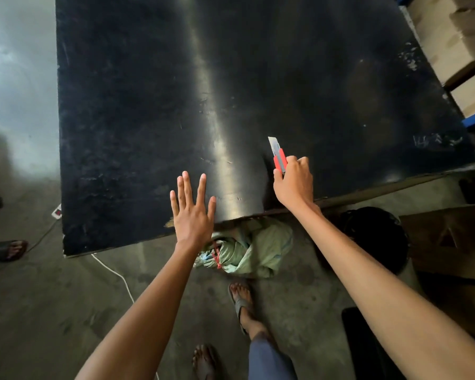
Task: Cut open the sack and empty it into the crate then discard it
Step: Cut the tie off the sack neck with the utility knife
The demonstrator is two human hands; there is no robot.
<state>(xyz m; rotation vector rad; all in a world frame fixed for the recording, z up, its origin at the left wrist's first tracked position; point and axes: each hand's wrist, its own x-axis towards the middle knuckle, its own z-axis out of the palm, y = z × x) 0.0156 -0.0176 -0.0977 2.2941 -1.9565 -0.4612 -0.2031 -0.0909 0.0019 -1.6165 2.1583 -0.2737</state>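
A pale green woven sack (254,249), tied at its neck with red string, lies on the concrete floor partly under the near edge of a black table (176,105). My right hand (295,182) grips a red utility knife (278,154) over the table, its blade extended and pointing away from me. My left hand (192,209) hovers flat over the table's near edge, fingers spread, holding nothing. No crate is clearly visible.
A black round bin (376,234) stands on the floor under my right forearm. Brown cardboard boxes (450,242) sit at the right, more on blue shelving (466,64). A white cable (113,272) runs across the floor. Another person's sandalled feet (6,249) are at left.
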